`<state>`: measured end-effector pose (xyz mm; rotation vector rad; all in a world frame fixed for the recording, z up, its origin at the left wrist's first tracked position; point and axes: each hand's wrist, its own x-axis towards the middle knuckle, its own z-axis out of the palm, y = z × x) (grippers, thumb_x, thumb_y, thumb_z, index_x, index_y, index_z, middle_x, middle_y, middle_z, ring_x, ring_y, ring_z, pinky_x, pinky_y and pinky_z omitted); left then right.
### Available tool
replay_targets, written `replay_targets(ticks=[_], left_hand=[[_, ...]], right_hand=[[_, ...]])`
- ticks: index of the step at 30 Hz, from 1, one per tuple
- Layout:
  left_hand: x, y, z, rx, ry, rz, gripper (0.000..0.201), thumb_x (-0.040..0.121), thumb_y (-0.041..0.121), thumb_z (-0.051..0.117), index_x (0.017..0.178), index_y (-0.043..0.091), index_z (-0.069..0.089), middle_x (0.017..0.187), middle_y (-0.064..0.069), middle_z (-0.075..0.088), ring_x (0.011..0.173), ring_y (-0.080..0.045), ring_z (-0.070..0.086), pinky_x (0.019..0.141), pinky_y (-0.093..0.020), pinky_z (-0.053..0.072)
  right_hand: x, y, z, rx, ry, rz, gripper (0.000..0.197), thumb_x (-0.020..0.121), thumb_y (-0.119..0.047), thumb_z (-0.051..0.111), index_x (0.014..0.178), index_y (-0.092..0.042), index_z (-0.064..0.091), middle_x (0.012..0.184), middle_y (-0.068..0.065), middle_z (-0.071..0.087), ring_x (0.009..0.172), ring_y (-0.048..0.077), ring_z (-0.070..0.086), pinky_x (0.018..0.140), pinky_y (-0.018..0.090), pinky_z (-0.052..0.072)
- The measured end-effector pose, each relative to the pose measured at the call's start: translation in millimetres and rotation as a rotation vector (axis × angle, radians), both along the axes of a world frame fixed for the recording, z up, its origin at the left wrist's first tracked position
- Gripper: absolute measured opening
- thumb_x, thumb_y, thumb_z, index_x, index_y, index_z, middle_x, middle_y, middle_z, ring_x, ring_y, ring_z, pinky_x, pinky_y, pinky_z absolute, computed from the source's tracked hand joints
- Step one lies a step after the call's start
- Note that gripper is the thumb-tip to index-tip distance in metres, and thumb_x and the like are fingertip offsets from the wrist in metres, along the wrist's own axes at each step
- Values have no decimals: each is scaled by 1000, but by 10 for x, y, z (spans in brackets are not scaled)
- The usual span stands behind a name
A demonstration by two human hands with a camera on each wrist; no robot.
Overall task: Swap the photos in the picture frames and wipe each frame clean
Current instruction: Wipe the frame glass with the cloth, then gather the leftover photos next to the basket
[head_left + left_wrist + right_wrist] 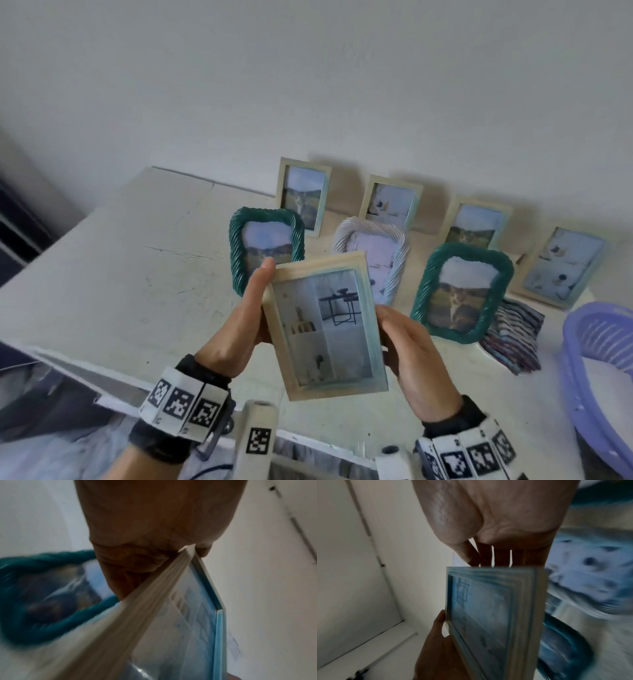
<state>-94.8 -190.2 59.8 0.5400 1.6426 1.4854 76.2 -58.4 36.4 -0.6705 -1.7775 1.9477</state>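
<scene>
White wall (308, 68) is filling the upper part of the head view, and under it a pale, scratched table (120, 240) is carrying everything else. At the right edge a lilac plastic basket (582, 359) is sitting on the table, and just beside it a folded striped cloth (513, 339) is lying flat. Along the wall four pale flat frames are standing upright; the rightmost one (563, 265) is leaning next to the basket. In front of them three rope-pattern frames are standing in a row: a green frame on the left (236, 246), a white frame (394, 253) in the middle, and another green frame (462, 291) on the right, which is touching the cloth. Both hands are holding the pale wooden frame (325, 325) above the table, in front of this row, with its glass side turned to the person; its photo is showing a room with a dark table. The left hand (243, 315) is gripping the frame's left edge, thumb lying up along that edge and fingers hidden behind. The right hand (414, 353) is gripping the right edge, thumb at the front border and fingers behind the back, as the right wrist view is showing. Both wrist views are blurred.
</scene>
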Motion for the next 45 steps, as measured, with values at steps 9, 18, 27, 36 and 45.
replay_targets(ticks=[9,18,27,36,45], left_hand=[[-1651,31,1108,140,433,221,60,96,65,21,94,24,66,78,-7,75,75,-24,72,70,-44,57],[-3406,474,956,71,422,201,68,92,72,22,106,24,67,96,-8,75,91,-27,72,85,-53,56],[-4022,904,-3,-118,256,148,57,97,61,27,108,16,59,99,-10,69,95,-28,65,82,-42,53],[-4147,1011,-543,-231,197,55,84,85,76,27,133,11,51,124,-16,61,110,-31,59,90,-46,50],[-4213,879,-582,-305,356,-21,92,77,87,34,128,14,55,123,-12,63,107,-26,62,78,-38,55]], right_hand=[[-1725,300,1248,592,198,71,20,96,-5,54,112,-12,63,98,8,70,88,19,69,68,29,59],[-3605,787,1615,706,-138,153,32,96,-15,50,128,-14,53,100,10,70,81,23,72,67,40,61],[-4469,1072,928,717,-672,370,55,94,-13,49,145,-18,31,116,11,54,92,26,69,78,45,60],[-4682,1141,587,990,-976,502,43,88,-7,46,128,7,50,109,24,65,95,36,68,54,27,43],[-4534,1170,705,1093,-944,483,62,98,-22,48,153,-14,22,154,9,33,128,22,44,105,30,34]])
